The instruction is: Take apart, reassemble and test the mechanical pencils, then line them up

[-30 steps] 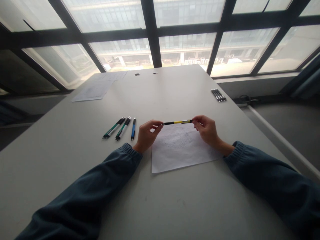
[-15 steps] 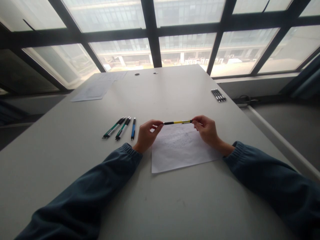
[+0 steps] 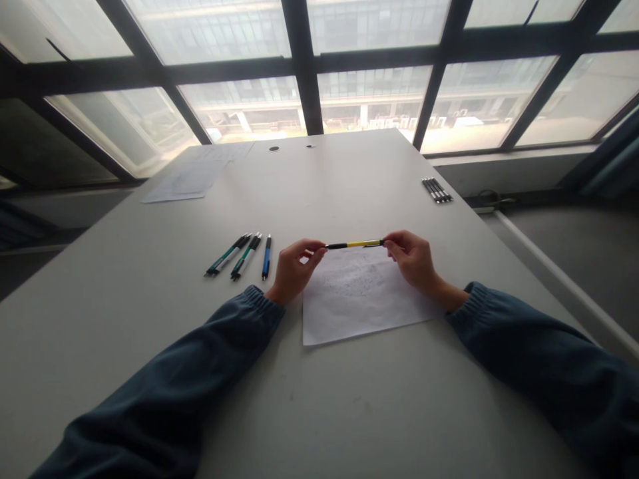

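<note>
I have one yellow pen (image 3: 357, 244) strung between my two hands, level above the far edge of the sheet (image 3: 359, 299). My left hand (image 3: 295, 269) pinches its silver-tipped end between thumb and fingers, and my right hand (image 3: 415, 263) pinches the black end past the clip. I judge it light and stiff, most likely plastic, not fragile in ordinary handling; the smooth yellow barrel may slip or roll, so the black section near the tip looks the surest place to hold, and the two ends serve for keeping it level. Counting the rest: one sheet lies under my hands; to my left there is one blue pen (image 3: 267, 257), and beyond it green pens (image 3: 244, 255) in two bunches, each seemingly a pair, though they overlap too closely to be certain. Far right on the table (image 3: 309, 193) lie black pens (image 3: 436, 190) side by side, four or five. Far left are papers (image 3: 180, 181), overlapping, whose number I cannot tell.
</note>
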Available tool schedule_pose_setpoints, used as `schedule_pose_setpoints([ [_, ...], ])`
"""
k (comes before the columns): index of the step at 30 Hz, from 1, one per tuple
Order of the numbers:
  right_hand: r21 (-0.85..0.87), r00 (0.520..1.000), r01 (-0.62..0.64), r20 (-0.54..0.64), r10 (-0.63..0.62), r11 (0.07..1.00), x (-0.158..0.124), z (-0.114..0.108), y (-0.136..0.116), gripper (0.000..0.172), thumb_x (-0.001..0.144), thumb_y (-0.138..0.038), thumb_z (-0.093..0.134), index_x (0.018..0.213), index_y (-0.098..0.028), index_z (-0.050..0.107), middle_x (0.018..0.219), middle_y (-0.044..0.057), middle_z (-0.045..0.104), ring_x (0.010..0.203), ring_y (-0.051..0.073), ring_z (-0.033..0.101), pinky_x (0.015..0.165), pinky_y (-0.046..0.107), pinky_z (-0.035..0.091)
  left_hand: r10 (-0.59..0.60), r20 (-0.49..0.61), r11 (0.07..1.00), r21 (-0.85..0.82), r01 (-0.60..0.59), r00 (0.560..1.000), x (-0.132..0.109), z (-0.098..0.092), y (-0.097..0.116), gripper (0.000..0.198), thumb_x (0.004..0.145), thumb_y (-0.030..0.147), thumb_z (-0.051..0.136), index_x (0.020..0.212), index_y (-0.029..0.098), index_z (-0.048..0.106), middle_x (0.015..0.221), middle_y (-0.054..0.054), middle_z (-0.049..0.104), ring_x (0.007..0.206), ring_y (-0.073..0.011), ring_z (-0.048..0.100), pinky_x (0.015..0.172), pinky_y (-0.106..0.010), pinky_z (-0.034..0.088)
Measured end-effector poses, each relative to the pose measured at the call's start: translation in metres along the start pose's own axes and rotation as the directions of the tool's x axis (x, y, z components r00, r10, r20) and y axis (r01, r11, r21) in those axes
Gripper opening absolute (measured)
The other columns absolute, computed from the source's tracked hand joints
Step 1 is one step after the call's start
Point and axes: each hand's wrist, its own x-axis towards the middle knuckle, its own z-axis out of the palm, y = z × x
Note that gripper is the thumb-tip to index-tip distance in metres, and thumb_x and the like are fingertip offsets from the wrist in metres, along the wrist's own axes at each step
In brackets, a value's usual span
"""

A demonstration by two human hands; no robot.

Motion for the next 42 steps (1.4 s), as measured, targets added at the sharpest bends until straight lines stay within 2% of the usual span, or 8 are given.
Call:
schedule_pose_setpoints([
  [17,-0.004,1.000,0.004,0.005,-0.004,1.000,0.0003,-0.0003,0.0021,0.023,0.086,-0.040,0.068,0.088,-0.017,0.070,0.068,0.001,0.064,0.057,0.012,0.057,0.053,0.026,0.046,-0.004,0.016,1.000,0.006,0.004,1.000,-0.0004,-0.0008,-0.0016,0.026,0.089,0.042,0.070,0.094,0.017,0.074,0.087,-0.006,0.077,0.076,-0.0169,0.073,0.068,-0.027,0.057],
  [25,0.011,1.000,0.011,0.011,-0.011,1.000,0.0005,-0.0002,0.0026,0.020,0.086,-0.037,0.068,0.088,-0.016,0.069,0.066,0.000,0.062,0.056,0.012,0.056,0.052,0.025,0.044,-0.010,0.025,1.000,0.001,0.010,1.000,-0.0010,-0.0005,-0.0035,0.028,0.090,0.044,0.069,0.095,0.017,0.074,0.087,-0.007,0.077,0.077,-0.0174,0.073,0.069,-0.027,0.058],
  [42,0.011,1.000,0.009,0.018,-0.009,1.000,0.0000,-0.0008,0.0027,0.025,0.087,-0.043,0.069,0.087,-0.017,0.069,0.065,0.000,0.063,0.054,0.012,0.056,0.051,0.025,0.044,-0.004,0.029,1.000,-0.009,0.005,1.000,-0.0002,-0.0013,0.0003,0.028,0.090,0.045,0.068,0.093,0.017,0.073,0.082,-0.006,0.077,0.069,-0.0157,0.070,0.066,-0.027,0.056],
])
